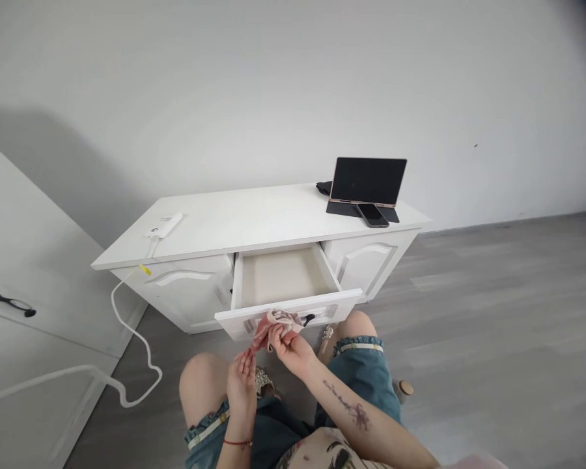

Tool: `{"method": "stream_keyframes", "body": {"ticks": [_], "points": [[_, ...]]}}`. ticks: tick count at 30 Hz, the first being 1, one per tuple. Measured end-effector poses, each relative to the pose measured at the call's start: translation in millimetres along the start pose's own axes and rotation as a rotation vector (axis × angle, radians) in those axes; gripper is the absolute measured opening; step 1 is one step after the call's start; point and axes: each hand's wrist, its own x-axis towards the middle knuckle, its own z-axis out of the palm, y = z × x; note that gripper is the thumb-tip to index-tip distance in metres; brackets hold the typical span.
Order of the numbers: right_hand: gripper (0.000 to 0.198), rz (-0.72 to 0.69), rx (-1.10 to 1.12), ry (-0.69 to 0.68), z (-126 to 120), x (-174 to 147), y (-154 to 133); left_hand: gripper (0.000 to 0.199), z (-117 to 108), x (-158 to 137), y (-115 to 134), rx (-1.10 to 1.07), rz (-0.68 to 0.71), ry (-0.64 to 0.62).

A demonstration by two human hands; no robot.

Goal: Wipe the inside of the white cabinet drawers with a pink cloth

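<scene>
The person sits low before a long white wooden cabinet (254,225) whose shallow middle drawer (286,280) is pulled out and shows a bare pale bottom. Both hands meet just below the drawer front, at about six o'clock from its opening. The right hand (293,350) is closed around a small soft pink and cream cloth item (273,326), bunched at the fingertips and raised to the drawer's front panel, beside its dark handle (308,319). The left hand (241,374), with a red thread bracelet on the wrist, pinches the hanging lower edge of the same cloth between thumb and fingers.

As a judgement: the drawer stands open and nothing lies in it, so the cloth is not yet inside; the hands seem to be folding or straightening it.

On the cabinet top, at two o'clock from the drawer, a dark tablet (368,182) stands propped on its folded cover with a black phone (372,215) lying in front. At ten o'clock lies a white charger block (163,226), its white cable (131,339) trailing to the grey floor.
</scene>
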Motion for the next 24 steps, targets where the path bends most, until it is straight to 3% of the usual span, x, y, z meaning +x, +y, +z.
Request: {"method": "stream_keyframes", "body": {"ticks": [3, 5, 10, 14, 19, 24], "points": [[0.031, 0.086, 0.283, 0.079, 5.4, -18.6, -14.8, 0.017, 22.6, -2.3, 0.6, 0.067, -0.116, -0.084], [0.03, 0.102, 0.405, 0.118, 8.4, -25.6, -23.6, 0.016, 39.6, -7.0, -0.8, 0.103, -0.177, -0.21], [0.037, 0.046, 0.479, 0.096, 11.6, -35.8, -48.7, 0.019, 73.6, -21.3, -10.1, 0.127, -0.352, -0.52], [0.039, -0.086, 0.382, 0.08, 7.4, -45.9, -82.8, 0.019, 83.8, -22.3, -21.6, 0.087, -0.331, -0.454], [0.033, -0.343, 0.255, 0.193, -1.2, -61.8, -125.6, 0.02, 88.3, -19.0, -34.6, 0.016, -0.271, -0.372], [0.034, -0.387, -0.035, 0.093, -11.9, -72.6, -142.2, 0.024, 92.8, -18.5, -39.9, -0.016, -0.223, -0.315]]}}
